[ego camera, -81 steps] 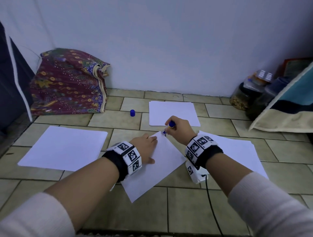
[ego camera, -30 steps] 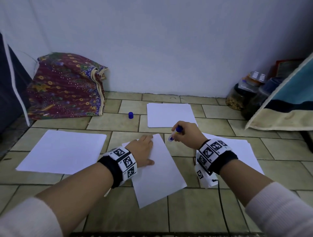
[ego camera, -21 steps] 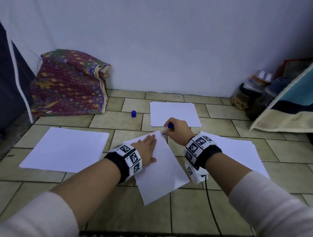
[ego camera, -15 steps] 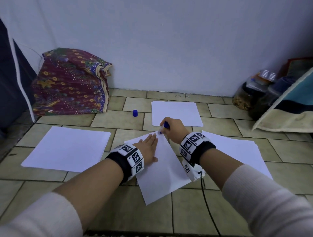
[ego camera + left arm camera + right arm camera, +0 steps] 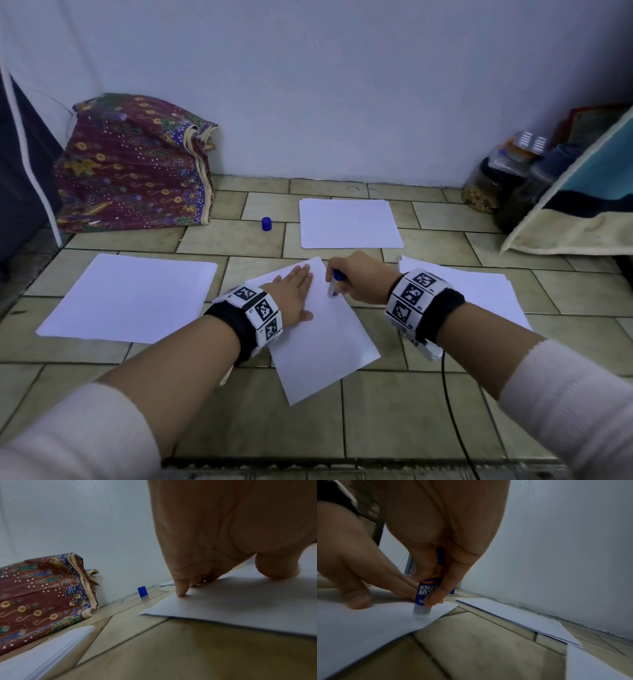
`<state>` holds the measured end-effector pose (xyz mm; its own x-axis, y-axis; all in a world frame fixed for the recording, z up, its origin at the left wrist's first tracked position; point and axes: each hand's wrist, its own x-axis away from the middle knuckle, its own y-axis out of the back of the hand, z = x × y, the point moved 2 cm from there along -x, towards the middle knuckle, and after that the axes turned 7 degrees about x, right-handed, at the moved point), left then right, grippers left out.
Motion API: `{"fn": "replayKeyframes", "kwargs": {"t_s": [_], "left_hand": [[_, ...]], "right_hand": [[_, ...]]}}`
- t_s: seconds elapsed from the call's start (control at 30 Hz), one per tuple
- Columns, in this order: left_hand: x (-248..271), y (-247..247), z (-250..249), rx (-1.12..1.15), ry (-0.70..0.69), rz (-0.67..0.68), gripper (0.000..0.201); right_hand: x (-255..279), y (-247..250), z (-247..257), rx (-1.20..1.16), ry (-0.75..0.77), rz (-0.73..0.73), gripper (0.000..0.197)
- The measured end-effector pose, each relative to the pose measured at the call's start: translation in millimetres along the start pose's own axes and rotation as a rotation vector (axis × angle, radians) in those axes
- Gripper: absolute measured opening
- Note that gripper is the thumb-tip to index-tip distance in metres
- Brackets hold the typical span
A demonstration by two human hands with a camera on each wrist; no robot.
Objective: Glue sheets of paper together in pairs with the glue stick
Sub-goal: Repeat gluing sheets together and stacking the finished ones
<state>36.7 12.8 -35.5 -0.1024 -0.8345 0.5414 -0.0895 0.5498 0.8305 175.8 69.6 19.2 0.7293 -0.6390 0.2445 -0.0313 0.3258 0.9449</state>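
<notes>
**Glue Stick Pressed to a Sheet on the Tiled Floor**

While the left hand [image 5: 291, 298] lay flat with straight fingers on the angled sheet [image 5: 329, 346] in the middle of the floor [image 5: 394, 411], the right hand [image 5: 363, 277] pinched the glue stick [image 5: 423, 596] between thumb and fingers, its tip touching the sheet near the far corner. A blue cap [image 5: 266, 224] stood on the tiles toward the wall. Other paper lay around: a stack [image 5: 130, 298] at the left, one [image 5: 349, 224] near the wall, another [image 5: 479, 294] at the right. A patterned cloth bundle [image 5: 137, 164] sat in the far left corner.

matt paper sheet [image 5: 325, 339], glossy (tiled) floor [image 5: 394, 418]
</notes>
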Motion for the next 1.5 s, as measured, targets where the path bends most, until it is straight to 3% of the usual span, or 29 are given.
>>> {"fn": "replayKeyframes", "kwargs": {"t_s": [0.4,0.57,0.73,0.83,0.97,1.03,1.1,1.2,1.3,1.33,1.5], "left_hand": [[5.3,7.2,-3.1,-0.033,0.002,0.014,0.081],[9.1,13.6,1.8,-0.081,-0.024,-0.048,0.066],[13.4,21.5,9.7,-0.161,-0.039,-0.072,0.069],[15.0,20.7,22.9,-0.106,-0.029,-0.111,0.063],[21.0,9.6,32.8,-0.061,0.023,-0.22,0.064],[23.5,0.9,34.1,-0.058,0.046,-0.271,0.065],[24.4,-6.7,36.1,-0.033,0.039,-0.286,0.073],[26.5,-10.8,44.3,0.086,0.044,-0.208,0.099],[29.8,-9.4,50.9,0.119,0.025,-0.132,0.072],[29.2,-8.9,53.0,0.107,0.018,-0.122,0.073],[23.6,-18.4,59.4,0.173,0.099,-0.057,0.124]], "right_hand": [[71.3,-19.2,-10.7,0.004,0.114,0.041,0.021],[89.0,-25.3,-15.3,0.011,0.139,0.047,0.022],[96.2,-25.6,-22.8,0.027,0.152,0.113,0.02],[93.7,-11.9,-39.2,-0.171,0.063,-0.056,0.013],[76.3,3.7,-66.4,-0.792,-0.192,-0.478,0.021],[61.3,1.9,-72.2,-1.183,-0.35,-0.554,0.011],[47.2,-1.8,-72.9,-1.419,-0.471,-0.517,0.013],[28.7,-3.9,-70.0,-1.512,-0.507,-0.434,0.024],[8.1,5.8,-58.5,-1.535,-0.392,-0.48,0.015],[1.3,11.4,-54.1,-1.503,-0.352,-0.506,0.013],[-34.0,38.4,-27.2,-1.152,-0.286,-0.556,0.021]]}}
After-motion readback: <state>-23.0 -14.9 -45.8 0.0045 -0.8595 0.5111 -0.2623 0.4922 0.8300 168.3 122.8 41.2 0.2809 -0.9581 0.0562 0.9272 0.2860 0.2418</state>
